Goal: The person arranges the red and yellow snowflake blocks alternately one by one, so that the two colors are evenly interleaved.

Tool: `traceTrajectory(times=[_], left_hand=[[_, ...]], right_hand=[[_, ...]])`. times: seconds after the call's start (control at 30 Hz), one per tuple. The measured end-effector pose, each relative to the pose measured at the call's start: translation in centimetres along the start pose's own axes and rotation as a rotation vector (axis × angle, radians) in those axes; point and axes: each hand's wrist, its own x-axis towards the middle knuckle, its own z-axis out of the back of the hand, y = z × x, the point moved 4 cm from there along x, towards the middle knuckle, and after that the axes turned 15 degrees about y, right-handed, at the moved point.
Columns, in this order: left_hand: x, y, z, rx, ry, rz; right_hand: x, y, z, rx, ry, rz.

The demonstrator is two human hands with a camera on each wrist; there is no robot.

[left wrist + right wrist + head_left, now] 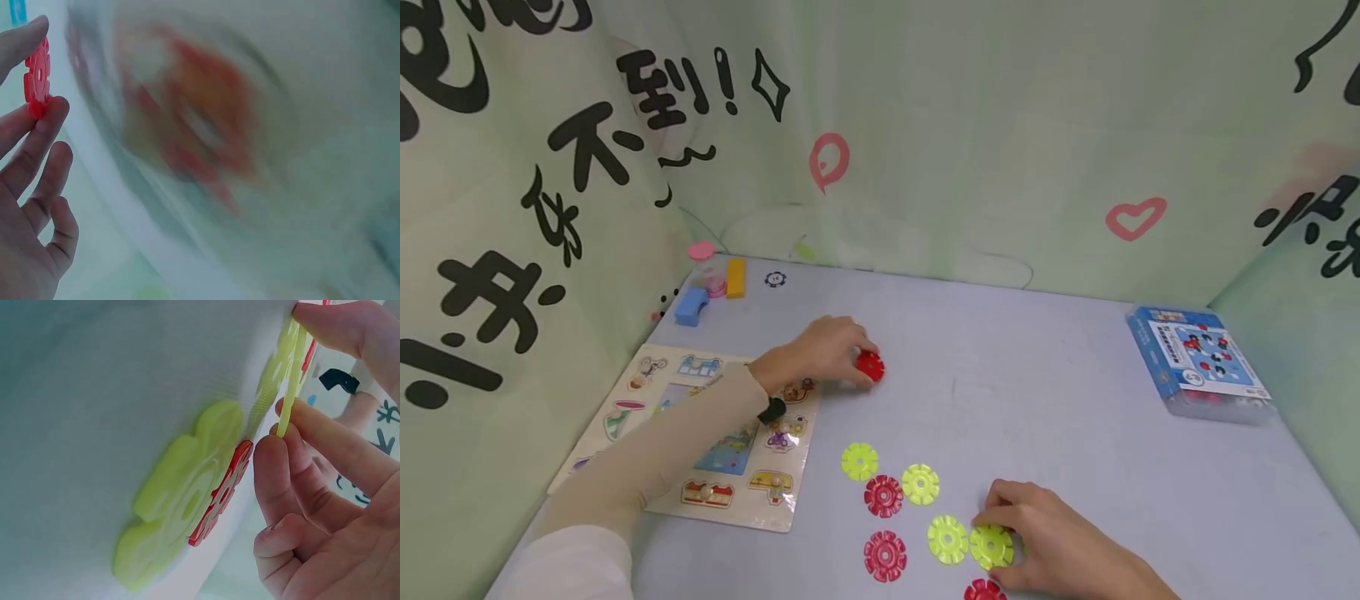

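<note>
Out over the tabletop, my left hand [823, 354] pinches a red notched disc [870, 367] at its edges. In the left wrist view the thumb and fingers grip that red disc [39, 78] while the other fingers curl loosely. Near the front, my right hand [1052, 533] holds a yellow-green notched disc [992, 547] between thumb and fingers. Edge-on in the right wrist view, this yellow-green disc [289, 394] stands tilted. Beside it lie another yellow-green disc [947, 540] and red discs [885, 556], one partly cut off by the lower frame edge.
A picture board [752, 508] lies under the left forearm. At the back left stand a pink-lidded jar [706, 271], a yellow block [735, 278] and a blue arched block [691, 307]. A blue-and-white box [1198, 358] sits far right. Printed curtains surround the table.
</note>
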Motion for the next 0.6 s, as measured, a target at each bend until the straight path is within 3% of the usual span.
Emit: traceTrajectory(times=[0.1,0.2,0.3,0.6], left_hand=[[-0.9,3.4,-0.2,-0.089,0.015,0.105],[-1.3,5.1,-0.6,-0.142,0.031,0.124],[-1.4,6.0,-0.8,-0.186,0.043,0.107],[-2.0,7.3,-0.7,-0.297,0.042,0.191]], right_hand=[[0.0,0.0,-0.1,0.037,0.01,0.001],[-0.1,0.0,-0.2,0.054,0.024,-0.017],[-0.1,0.0,-0.3,0.062,0.039,-0.032],[0.2,0.2,-0.2,0.042,0.025,-0.025]])
